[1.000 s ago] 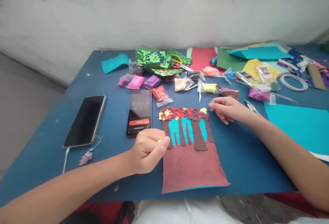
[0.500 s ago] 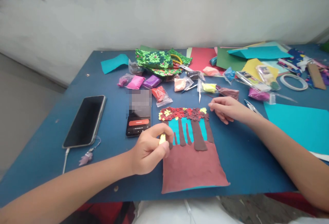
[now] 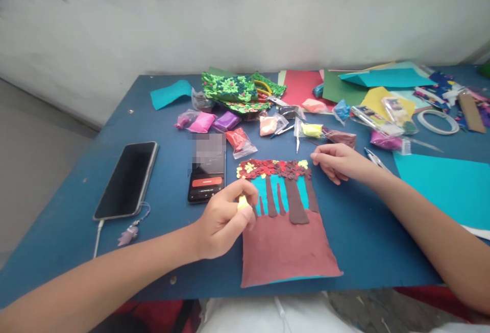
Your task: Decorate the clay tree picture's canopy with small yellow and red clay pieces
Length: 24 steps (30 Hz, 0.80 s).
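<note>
Pinched between the thumb and fingers of my left hand (image 3: 224, 221) is a small lump of yellow clay (image 3: 242, 202). That hand hovers over the left edge of a clay picture (image 3: 289, 246), which lies flat before me. The picture has a reddish-brown lower part, dark brown tree trunks (image 3: 297, 203) on a turquoise ground, and a top band of small red, maroon and yellow petals (image 3: 275, 169). My right hand (image 3: 339, 162) rests on the table by the picture's upper right corner, thumb and forefinger together; whatever may be between them is hidden.
To the left lie a phone (image 3: 126, 180) on a cable and a second, lit phone (image 3: 206, 182). Behind the picture are bagged clays, including a yellow packet (image 3: 312, 130) and a red one (image 3: 238, 141). A turquoise sheet (image 3: 447, 187) and a tape roll (image 3: 437, 121) are on the right.
The fingers of my left hand have shifted slightly around the yellow clay, which looks turned and rounder. My right hand stays where it was.
</note>
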Each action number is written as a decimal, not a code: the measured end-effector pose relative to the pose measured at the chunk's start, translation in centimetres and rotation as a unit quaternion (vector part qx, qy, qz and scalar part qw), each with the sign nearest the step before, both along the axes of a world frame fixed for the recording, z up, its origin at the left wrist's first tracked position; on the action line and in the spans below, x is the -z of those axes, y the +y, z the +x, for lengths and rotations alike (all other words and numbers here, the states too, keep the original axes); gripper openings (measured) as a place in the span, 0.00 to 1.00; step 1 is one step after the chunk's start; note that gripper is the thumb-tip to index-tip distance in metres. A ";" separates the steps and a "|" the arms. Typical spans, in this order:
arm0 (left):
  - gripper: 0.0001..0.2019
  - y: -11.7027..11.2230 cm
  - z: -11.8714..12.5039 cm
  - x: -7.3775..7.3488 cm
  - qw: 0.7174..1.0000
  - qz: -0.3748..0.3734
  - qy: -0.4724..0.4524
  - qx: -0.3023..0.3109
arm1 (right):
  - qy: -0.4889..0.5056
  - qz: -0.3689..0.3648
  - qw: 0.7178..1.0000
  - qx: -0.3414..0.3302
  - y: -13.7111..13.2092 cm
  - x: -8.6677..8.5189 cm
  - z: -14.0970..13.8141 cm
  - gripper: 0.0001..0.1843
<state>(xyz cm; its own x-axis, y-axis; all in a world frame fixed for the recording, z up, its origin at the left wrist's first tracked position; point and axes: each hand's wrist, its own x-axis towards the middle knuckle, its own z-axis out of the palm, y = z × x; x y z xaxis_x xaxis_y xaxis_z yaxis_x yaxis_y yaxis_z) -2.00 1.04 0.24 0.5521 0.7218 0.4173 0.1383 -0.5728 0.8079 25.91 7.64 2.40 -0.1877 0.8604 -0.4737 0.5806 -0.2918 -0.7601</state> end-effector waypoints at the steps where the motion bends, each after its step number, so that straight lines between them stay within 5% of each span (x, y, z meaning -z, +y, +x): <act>1: 0.21 0.0 0.0 0.0 1.000 0.002 0.010 0.000 | -0.002 -0.001 1.000 0.000 0.0 0.0 0.0 0.11; 13: 0.21 -0.1 0.1 0.7 0.989 0.096 0.103 0.034 | -0.005 0.000 1.000 0.002 0.0 0.0 -0.2 0.11; 24: 0.18 0.1 0.9 -0.6 0.983 0.172 0.046 0.037 | 0.001 0.002 1.000 -0.003 0.1 0.3 0.1 0.11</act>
<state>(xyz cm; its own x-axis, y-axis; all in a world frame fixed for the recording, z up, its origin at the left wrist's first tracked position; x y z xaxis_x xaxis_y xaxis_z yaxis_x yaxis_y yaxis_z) -1.11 1.16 0.87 0.6449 0.5028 0.5756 0.1498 -0.8217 0.5499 25.98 7.79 2.08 -0.1936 0.8617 -0.4690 0.5806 -0.2847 -0.7628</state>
